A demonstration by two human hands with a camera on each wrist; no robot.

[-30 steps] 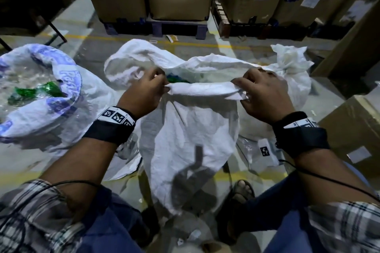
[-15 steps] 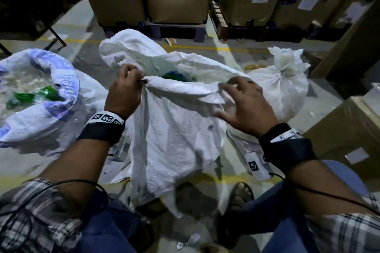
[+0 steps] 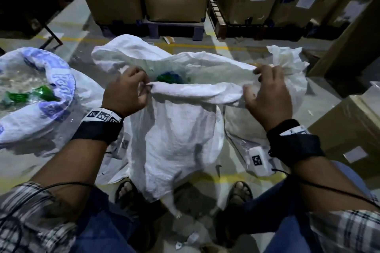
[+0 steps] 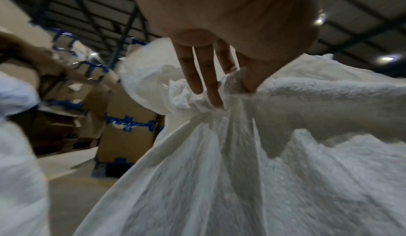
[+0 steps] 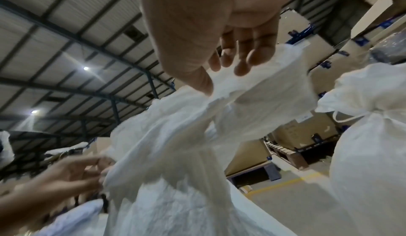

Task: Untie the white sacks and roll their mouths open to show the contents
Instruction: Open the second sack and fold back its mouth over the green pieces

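Sack (image 3: 176,129) on the floor (image 3: 242,172) between the feet, mouth half rolled.
Head view: left hand (image 3: 125,92) and right hand (image 3: 267,96) pinch the rolled rim taut, apparently to turn it down. Wrist views: thumbs and fingers (image 4: 203,76) clamp cloth; a tied sack (image 5: 371,135) waits beside.

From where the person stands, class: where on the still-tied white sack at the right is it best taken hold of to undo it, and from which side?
Probably at the cinched neck of the tied sack, just under its flared top. The sack stands upright with the cord wrapped there, its loop showing on the side facing the open sack. Coming from above and that side suits the right hand.
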